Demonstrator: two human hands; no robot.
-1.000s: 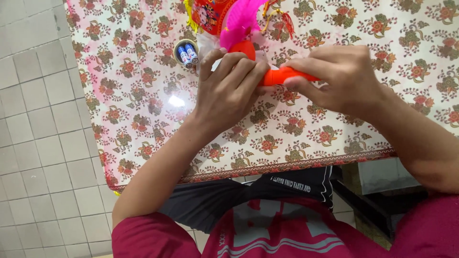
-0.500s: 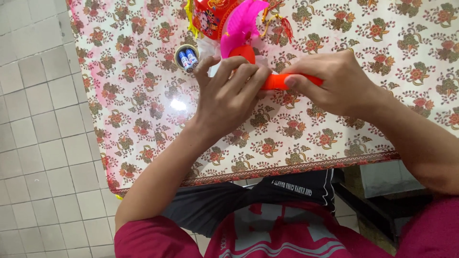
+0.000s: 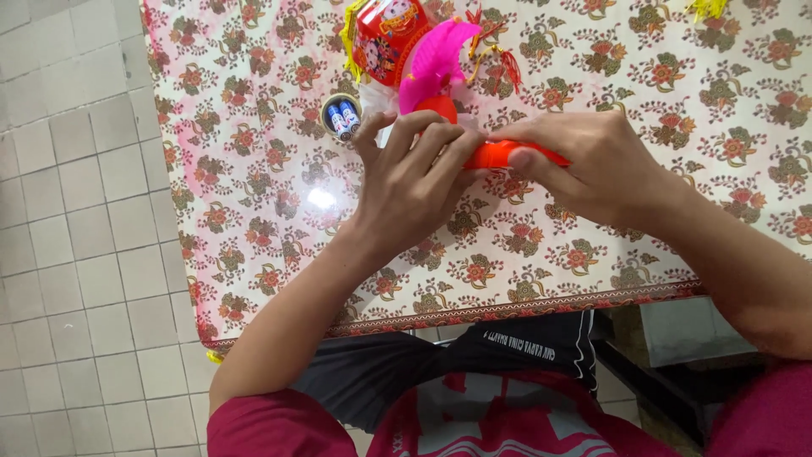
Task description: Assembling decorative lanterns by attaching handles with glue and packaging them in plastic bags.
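Orange handle (image 3: 507,154) is pinched by both hands, left (image 3: 414,182) and right (image 3: 592,165), above the table (image 3: 677,101). Batteries (image 3: 342,118) lie just beside, near the table's left edge, not yet picked up.

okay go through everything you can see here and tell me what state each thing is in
Left hand: fingers curled on the orange handle.
Right hand: gripping the handle.
Orange handle: held level above the table.
Batteries: lying together, untouched.
Red lantern: lying on the tablecloth.

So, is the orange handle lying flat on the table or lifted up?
Lying roughly flat, level with the table. The orange handle runs sideways between the left hand and right hand; whether it touches the cloth, cannot tell.
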